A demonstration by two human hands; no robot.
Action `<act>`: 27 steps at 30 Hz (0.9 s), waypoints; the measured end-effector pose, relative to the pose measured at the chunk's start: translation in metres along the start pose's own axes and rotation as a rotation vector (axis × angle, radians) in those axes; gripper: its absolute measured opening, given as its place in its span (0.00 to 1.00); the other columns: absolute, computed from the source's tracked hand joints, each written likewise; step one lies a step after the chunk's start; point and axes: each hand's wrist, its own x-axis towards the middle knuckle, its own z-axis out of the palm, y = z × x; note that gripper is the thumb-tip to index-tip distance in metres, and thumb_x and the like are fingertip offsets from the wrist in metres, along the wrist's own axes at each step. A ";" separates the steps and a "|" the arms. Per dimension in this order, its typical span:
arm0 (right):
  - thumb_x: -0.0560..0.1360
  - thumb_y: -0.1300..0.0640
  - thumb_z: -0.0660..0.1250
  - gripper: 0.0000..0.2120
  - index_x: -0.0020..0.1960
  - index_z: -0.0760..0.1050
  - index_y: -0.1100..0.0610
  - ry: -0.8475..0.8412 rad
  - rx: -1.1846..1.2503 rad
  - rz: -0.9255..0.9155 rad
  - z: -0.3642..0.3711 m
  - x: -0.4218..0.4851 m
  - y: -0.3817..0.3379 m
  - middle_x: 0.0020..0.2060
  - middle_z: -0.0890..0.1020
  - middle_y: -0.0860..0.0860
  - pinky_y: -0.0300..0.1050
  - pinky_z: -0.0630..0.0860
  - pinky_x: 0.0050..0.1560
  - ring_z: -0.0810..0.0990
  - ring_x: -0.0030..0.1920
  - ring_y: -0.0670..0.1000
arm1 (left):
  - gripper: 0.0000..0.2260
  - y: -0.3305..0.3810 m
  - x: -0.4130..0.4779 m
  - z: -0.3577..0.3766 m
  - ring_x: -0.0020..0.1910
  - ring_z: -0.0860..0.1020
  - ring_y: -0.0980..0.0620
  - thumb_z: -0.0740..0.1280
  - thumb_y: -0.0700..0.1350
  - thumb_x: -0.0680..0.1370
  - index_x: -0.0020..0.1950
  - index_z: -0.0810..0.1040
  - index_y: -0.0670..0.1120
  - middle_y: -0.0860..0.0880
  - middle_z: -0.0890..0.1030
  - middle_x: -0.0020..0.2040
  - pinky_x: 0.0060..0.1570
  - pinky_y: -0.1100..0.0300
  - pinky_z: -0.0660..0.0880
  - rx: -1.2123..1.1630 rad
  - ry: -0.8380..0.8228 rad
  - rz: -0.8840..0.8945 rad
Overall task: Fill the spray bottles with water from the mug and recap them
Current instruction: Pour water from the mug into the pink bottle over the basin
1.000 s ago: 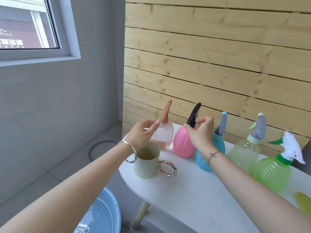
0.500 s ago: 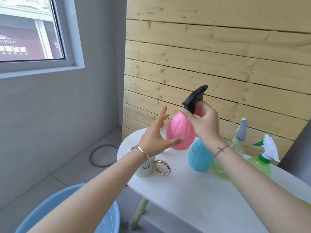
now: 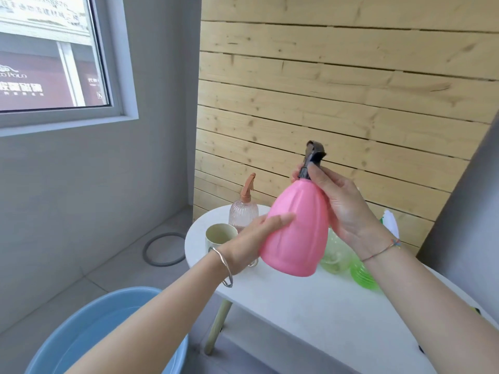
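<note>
I hold a pink spray bottle (image 3: 295, 228) up in the air above the white table (image 3: 310, 314). My right hand (image 3: 340, 206) grips its neck just under the black spray head (image 3: 313, 155). My left hand (image 3: 253, 238) holds the lower left side of its body, thumb across the front. A pale green mug (image 3: 220, 236) with a gold ring handle stands on the table's left end. Behind it stands a clear pink ribbed bottle (image 3: 243, 214) with an orange sprayer. Two greenish bottles, a pale one (image 3: 334, 255) and a bright green one (image 3: 363, 273), are partly hidden behind my right arm.
A blue basin (image 3: 89, 338) holding water sits on the floor at lower left. A grey ring (image 3: 162, 249) lies on the tiled floor near the wall. Wooden planks (image 3: 337, 103) back the table. A window (image 3: 48, 55) is at upper left.
The pink bottle was lifted off the table by my right hand and brought up and toward me. My left hand came from near the mug to hold its body.
</note>
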 end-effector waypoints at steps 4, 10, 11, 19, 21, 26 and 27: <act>0.65 0.47 0.69 0.14 0.44 0.82 0.55 0.012 0.147 0.028 0.000 -0.010 -0.003 0.42 0.84 0.50 0.41 0.79 0.49 0.81 0.44 0.47 | 0.29 0.009 -0.008 0.007 0.49 0.83 0.56 0.71 0.65 0.63 0.59 0.75 0.52 0.53 0.85 0.50 0.50 0.60 0.79 -0.100 -0.070 -0.096; 0.68 0.49 0.69 0.14 0.49 0.80 0.56 0.111 0.061 -0.047 0.005 -0.015 -0.004 0.43 0.84 0.49 0.45 0.76 0.55 0.80 0.47 0.47 | 0.28 0.022 -0.010 0.017 0.48 0.78 0.71 0.75 0.61 0.66 0.63 0.73 0.56 0.77 0.76 0.46 0.56 0.58 0.78 0.157 0.126 0.141; 0.68 0.48 0.68 0.15 0.50 0.80 0.56 0.083 0.075 -0.025 0.005 -0.016 -0.006 0.44 0.84 0.49 0.46 0.77 0.57 0.81 0.48 0.48 | 0.25 0.024 -0.011 0.018 0.50 0.80 0.64 0.74 0.60 0.66 0.62 0.74 0.60 0.70 0.80 0.49 0.56 0.54 0.79 0.012 0.120 0.081; 0.68 0.48 0.69 0.15 0.51 0.80 0.55 0.171 0.023 -0.077 0.009 -0.021 0.002 0.47 0.84 0.50 0.41 0.77 0.54 0.81 0.47 0.45 | 0.05 0.031 -0.013 0.031 0.48 0.77 0.68 0.60 0.61 0.79 0.53 0.72 0.65 0.69 0.72 0.46 0.59 0.58 0.75 0.032 0.174 0.027; 0.68 0.48 0.69 0.15 0.51 0.80 0.55 0.161 0.031 -0.051 0.008 -0.021 0.002 0.46 0.84 0.50 0.40 0.78 0.52 0.81 0.47 0.45 | 0.16 0.030 -0.011 0.027 0.42 0.77 0.73 0.68 0.60 0.75 0.60 0.73 0.57 0.73 0.74 0.43 0.50 0.64 0.77 0.094 0.181 0.079; 0.69 0.47 0.67 0.18 0.53 0.80 0.57 0.091 0.062 -0.016 0.004 -0.021 0.001 0.47 0.85 0.50 0.45 0.76 0.56 0.81 0.49 0.47 | 0.21 0.027 -0.008 0.025 0.38 0.81 0.60 0.57 0.57 0.81 0.32 0.80 0.70 0.60 0.83 0.34 0.52 0.56 0.75 -0.054 0.086 0.021; 0.69 0.47 0.67 0.17 0.52 0.80 0.57 0.115 0.055 -0.022 0.004 -0.022 0.003 0.46 0.85 0.49 0.44 0.76 0.56 0.81 0.49 0.47 | 0.23 0.027 -0.008 0.027 0.38 0.80 0.62 0.54 0.56 0.82 0.32 0.80 0.70 0.61 0.83 0.35 0.55 0.56 0.74 0.012 0.132 0.023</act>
